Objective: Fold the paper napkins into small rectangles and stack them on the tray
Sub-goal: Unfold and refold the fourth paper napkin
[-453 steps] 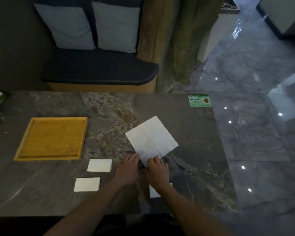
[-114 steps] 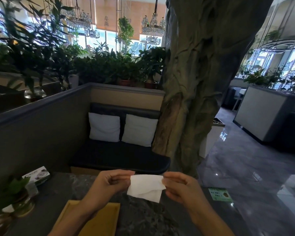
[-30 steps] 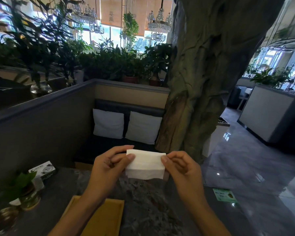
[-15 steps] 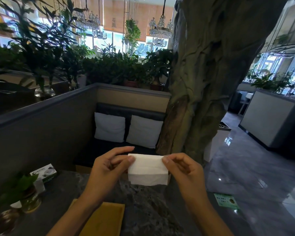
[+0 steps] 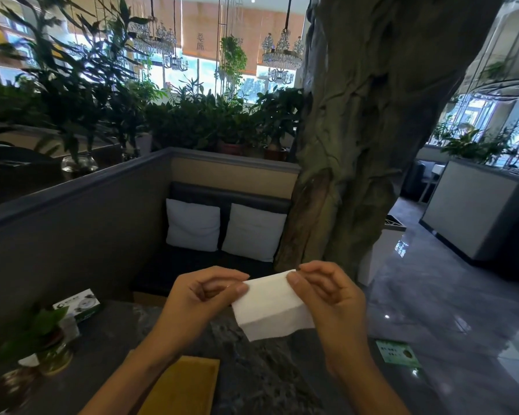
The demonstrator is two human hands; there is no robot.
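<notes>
Pinching one folded napkin [image 5: 271, 307] between our left hand [image 5: 197, 298] and right hand [image 5: 330, 298], we hold it above the table [image 5: 252, 378], one tray [image 5: 183, 384] beneath, two cushions [image 5: 192, 224] behind.

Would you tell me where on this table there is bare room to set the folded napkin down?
The marble between the wooden tray and the green card looks bare, below the napkin held by the left hand and right hand. The visible part of the tray is bare too. The far-left corner is crowded: tissue box, potted plant.
</notes>
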